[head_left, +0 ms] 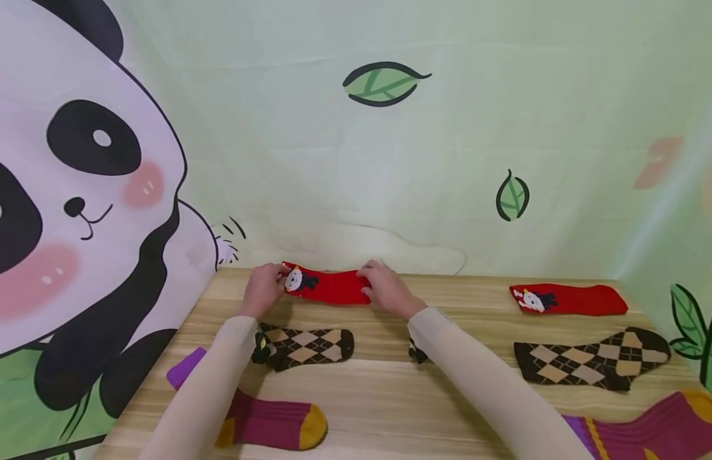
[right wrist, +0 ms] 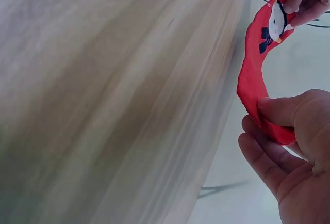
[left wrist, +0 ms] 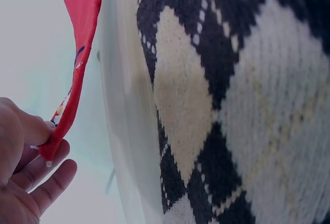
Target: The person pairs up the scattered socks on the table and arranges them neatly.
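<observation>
A red sock [head_left: 333,287] with a small animal figure near its cuff is stretched between my two hands at the far side of the table. My left hand [head_left: 264,291] pinches the cuff end, thumb against fingers, as the left wrist view shows with the red sock [left wrist: 85,22]. At the other end, my right hand [head_left: 388,289] pinches the toe part; the right wrist view shows the thumb on top of the red sock [right wrist: 252,74], which sags in a curve off the wood. Close below my left wrist lies an argyle sock [head_left: 310,345], partly hidden by the wrist.
Another red sock [head_left: 569,300] lies at the right, above a second argyle sock [head_left: 592,358] and a maroon sock with yellow toe [head_left: 661,425]. Under the left forearm is another maroon sock [head_left: 275,421]. A printed curtain [head_left: 310,160] hangs behind the wooden table [head_left: 390,402].
</observation>
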